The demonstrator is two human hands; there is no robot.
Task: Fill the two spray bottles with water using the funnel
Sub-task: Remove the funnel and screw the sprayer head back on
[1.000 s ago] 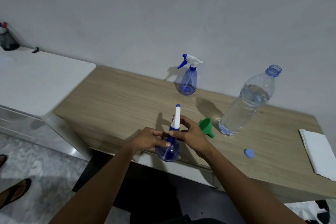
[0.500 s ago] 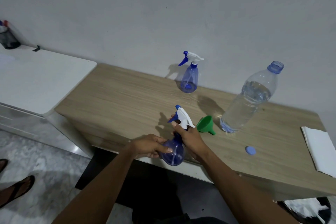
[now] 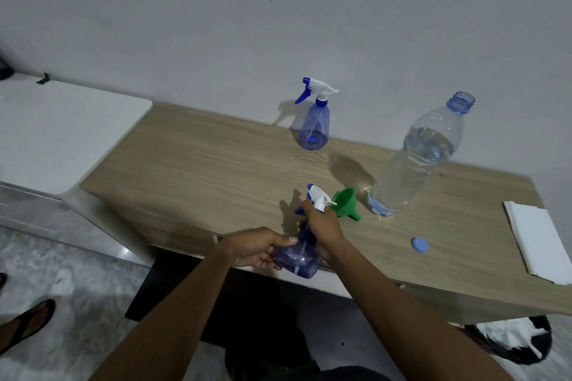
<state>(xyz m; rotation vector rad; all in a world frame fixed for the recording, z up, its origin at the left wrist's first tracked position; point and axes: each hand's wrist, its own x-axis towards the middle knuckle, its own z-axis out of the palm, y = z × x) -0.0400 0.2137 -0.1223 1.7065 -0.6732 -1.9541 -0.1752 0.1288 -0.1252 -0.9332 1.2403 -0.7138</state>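
Item: near spray bottle, held at bench edge, lower centre; base cupped by curled left grip, neck wrapped by right grip just above. Funnel laid just right.

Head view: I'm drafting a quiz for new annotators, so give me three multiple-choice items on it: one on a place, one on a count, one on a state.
1. Where is the funnel?
A) on the desk, between the held sprayer and the water bottle
B) in the held sprayer's neck
C) in the water bottle's neck

2. How many sprayers show?
A) one
B) two
C) three

3. The water bottle is:
A) capped
B) lying flat
C) open, holding water

Key:
1 A, the funnel lies on the wood, just right of the held sprayer.
2 B, one is held and the far sprayer stands by the wall.
3 C, its neck is bare and the cap lies on the desk.
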